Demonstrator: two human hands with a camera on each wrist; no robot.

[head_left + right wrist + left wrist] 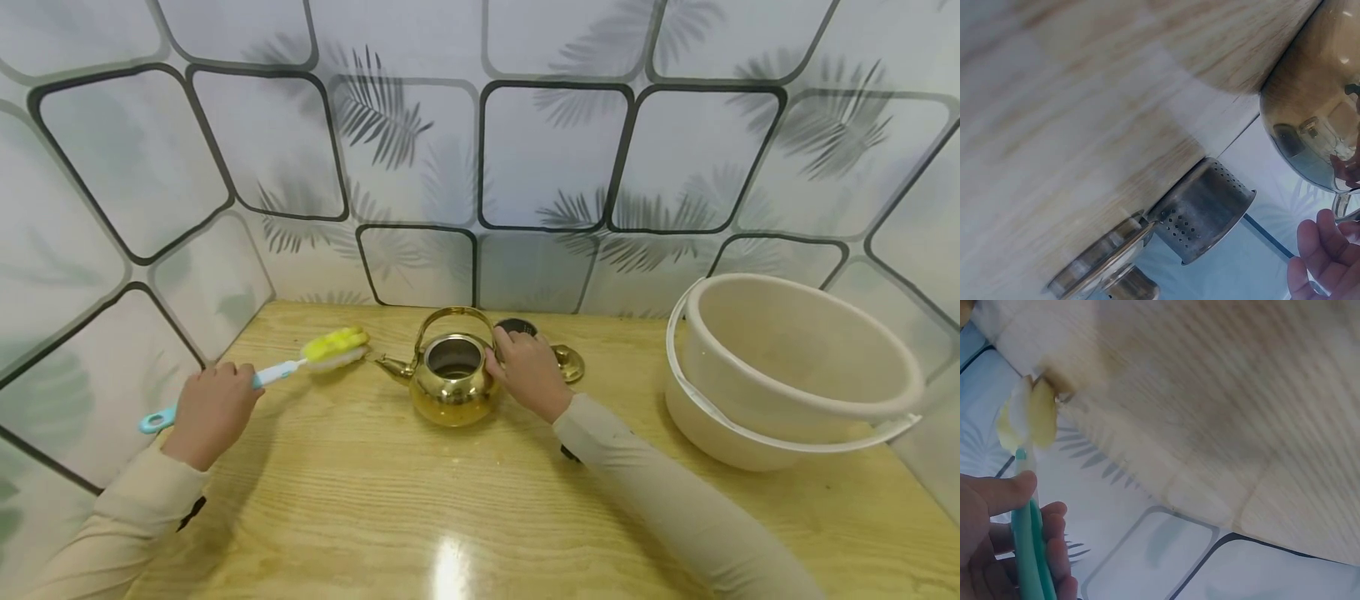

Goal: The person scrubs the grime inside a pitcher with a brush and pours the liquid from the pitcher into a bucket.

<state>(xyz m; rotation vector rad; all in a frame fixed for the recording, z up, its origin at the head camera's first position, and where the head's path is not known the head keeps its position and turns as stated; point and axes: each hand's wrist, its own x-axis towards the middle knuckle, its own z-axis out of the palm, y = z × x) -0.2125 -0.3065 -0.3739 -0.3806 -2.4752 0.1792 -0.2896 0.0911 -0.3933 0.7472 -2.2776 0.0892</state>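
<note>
My left hand (215,408) grips the turquoise and white handle of a cleaning brush (277,372). Its yellow-and-white sponge head (1042,415) points toward the kettle's spout, at the spout tip in the head view. A shiny gold teapot kettle (452,392) stands lidless on the table, its arched handle raised and its dark inside showing. At the kettle's right side, my right hand (531,371) holds the lower end of that handle with thumb and fingers. Beyond this hand are a perforated metal strainer (1204,209) and the gold lid (570,363).
On the right of the wooden table (375,517) sits a large cream bucket or basin (795,354) with a white carrying handle. Patterned wall covering (555,158) rises behind the table and along both sides.
</note>
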